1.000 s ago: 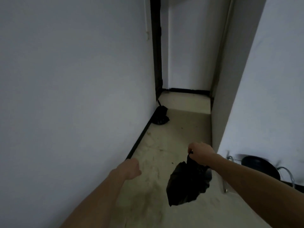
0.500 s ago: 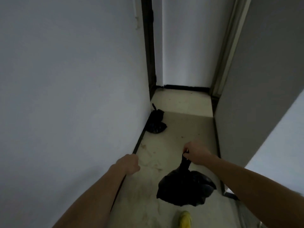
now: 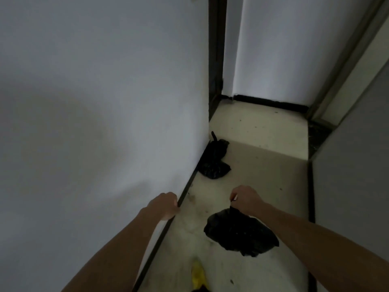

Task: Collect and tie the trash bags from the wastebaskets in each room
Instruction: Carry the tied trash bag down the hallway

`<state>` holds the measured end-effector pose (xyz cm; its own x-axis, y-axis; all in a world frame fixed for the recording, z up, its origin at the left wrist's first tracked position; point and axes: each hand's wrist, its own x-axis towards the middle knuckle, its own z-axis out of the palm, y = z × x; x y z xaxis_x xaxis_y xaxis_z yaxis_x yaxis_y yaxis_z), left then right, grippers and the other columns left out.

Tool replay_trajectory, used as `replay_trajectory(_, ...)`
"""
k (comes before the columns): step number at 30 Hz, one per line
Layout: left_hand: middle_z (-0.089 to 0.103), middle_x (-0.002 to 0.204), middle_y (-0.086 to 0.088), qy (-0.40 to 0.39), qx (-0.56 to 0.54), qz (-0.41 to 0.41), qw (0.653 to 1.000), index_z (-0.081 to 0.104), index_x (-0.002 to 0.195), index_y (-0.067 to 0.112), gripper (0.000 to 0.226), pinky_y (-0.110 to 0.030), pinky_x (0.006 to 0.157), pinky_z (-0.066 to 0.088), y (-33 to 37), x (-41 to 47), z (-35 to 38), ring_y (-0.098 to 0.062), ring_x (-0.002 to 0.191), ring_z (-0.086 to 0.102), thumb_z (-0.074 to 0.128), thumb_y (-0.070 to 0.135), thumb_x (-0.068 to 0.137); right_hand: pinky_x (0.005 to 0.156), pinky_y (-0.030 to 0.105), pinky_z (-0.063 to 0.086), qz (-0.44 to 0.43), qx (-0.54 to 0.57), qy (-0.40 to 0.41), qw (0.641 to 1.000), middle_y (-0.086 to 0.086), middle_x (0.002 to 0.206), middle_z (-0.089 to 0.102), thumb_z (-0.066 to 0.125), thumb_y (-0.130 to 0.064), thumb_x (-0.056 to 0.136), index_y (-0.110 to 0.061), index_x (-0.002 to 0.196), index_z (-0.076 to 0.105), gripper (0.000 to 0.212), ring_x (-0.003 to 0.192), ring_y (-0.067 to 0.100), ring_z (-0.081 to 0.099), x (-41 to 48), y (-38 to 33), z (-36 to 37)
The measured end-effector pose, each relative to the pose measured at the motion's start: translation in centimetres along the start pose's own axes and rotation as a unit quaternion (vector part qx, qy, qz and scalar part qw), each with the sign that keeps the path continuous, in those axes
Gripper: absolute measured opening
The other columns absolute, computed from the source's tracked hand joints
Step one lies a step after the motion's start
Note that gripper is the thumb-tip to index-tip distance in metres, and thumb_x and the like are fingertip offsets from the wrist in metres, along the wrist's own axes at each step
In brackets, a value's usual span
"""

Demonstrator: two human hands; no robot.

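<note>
Left hand (image 3: 166, 205): loosely curled, nothing seen in it, close to the wall's dark skirting (image 3: 185, 192).
Yellow shoe tip (image 3: 197, 275): below and between the hands, cut off at the frame edge.
Tied trash bag (image 3: 213, 163): on the floor (image 3: 263, 165) ahead of both hands, against the skirting.
Right hand (image 3: 245, 198): pinches the neck of the carried trash bag (image 3: 240, 234), which hangs just beneath it.
Step, as judged: carrying a collected bag toward the one lying ahead. The next move calls for lowering it alongside.
Hidden: the carried bag's knot, under the fingers. No wastebasket in view.
</note>
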<state>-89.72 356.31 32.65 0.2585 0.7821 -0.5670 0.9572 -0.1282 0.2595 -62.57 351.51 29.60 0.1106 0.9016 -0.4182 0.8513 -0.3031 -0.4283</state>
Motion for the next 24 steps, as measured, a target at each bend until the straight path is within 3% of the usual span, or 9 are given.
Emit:
replay_trajectory(7, 0.058, 0.121, -0.005, -0.03, -0.001, -0.01, 0.999, 0.056, 0.117, 0.015, 0.029, -0.031, 0.09, 0.047, 0.1, 17.0, -4.0, -0.021, 0.108, 0.057, 0.052, 0.03, 0.092, 0.082, 0.028, 0.052, 0.046, 0.031, -0.01, 0.998, 0.005, 0.102, 0.066, 0.069, -0.02, 0.084, -0.012, 0.101, 0.07, 0.019, 0.096, 0.022, 0.065, 17.5, 0.2, -1.7)
replay_trajectory(14, 0.058, 0.122, -0.006, -0.062, -0.008, -0.026, 0.998, 0.056, 0.116, 0.013, 0.027, -0.028, 0.086, 0.043, -0.7, 30.5, -8.4, -0.021, 0.108, 0.056, 0.047, 0.028, 0.095, 0.069, 0.041, 0.06, 0.133, 0.135, -0.014, 0.982, 0.014, 0.074, 0.07, 0.066, -0.01, 0.086, -0.004, 0.089, 0.069, 0.007, 0.068, 0.028, 0.07, 33.1, -0.6, -2.6)
replay_trajectory(20, 0.059, 0.122, -0.004, -0.071, -0.038, -0.055, 0.995, 0.057, 0.112, 0.016, 0.024, -0.028, 0.09, 0.044, -1.8, 39.7, -8.8, -0.019, 0.108, 0.056, 0.048, 0.031, 0.095, 0.07, 0.042, 0.061, 0.178, 0.192, -0.046, 0.964, 0.012, 0.077, 0.069, 0.065, -0.009, 0.087, -0.013, 0.082, 0.063, 0.007, 0.067, 0.026, 0.07, 46.2, 0.0, -0.4)
replay_trajectory(24, 0.061, 0.12, -0.003, -0.057, -0.045, -0.07, 0.995, 0.058, 0.108, 0.019, 0.022, -0.032, 0.091, 0.047, -2.1, 42.9, -8.2, -0.019, 0.104, 0.058, 0.048, 0.033, 0.095, 0.065, 0.039, 0.061, 0.223, 0.261, -0.066, 0.937, 0.016, 0.075, 0.066, 0.061, 0.001, 0.085, 0.006, 0.092, 0.067, 0.01, 0.064, 0.029, 0.067, 52.6, 0.4, 1.8)
